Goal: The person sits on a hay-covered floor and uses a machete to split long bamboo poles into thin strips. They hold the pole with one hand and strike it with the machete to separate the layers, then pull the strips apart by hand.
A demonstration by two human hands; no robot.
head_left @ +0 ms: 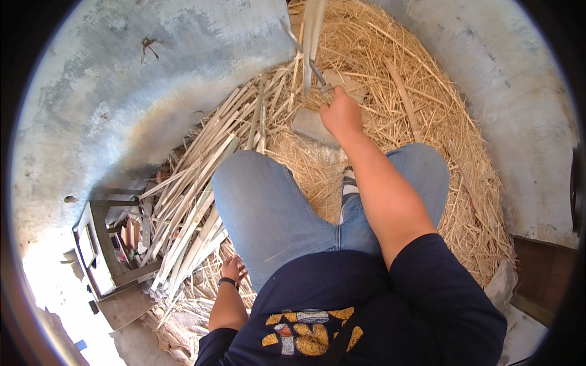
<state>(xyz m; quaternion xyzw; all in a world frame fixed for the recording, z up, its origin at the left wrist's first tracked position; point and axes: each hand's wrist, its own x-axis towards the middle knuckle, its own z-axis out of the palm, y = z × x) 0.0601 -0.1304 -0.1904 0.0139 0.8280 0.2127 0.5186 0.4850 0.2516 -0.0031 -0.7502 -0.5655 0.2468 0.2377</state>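
Note:
My right hand (342,114) is closed round the handle of a sickle (317,73), in front of my knees. Its bent metal shank runs up and to the left; part of the blade is hidden behind pale upright wooden strips (312,46) and shows again on their left side. Under that hand lies a grey block (314,127) amid straw. Low beside my left thigh is my left hand (232,268), fingers slightly apart and partly in shadow, with nothing visible in them. It is nearest to the lower ends of a pile of long split strips (198,189).
Straw and shavings (482,207) cover the floor in front and to the right. A curved, worn grey wall (146,73) closes in on the left, and another wall (506,91) on the right. An open-sided wooden frame (110,244) stands left of the strip pile.

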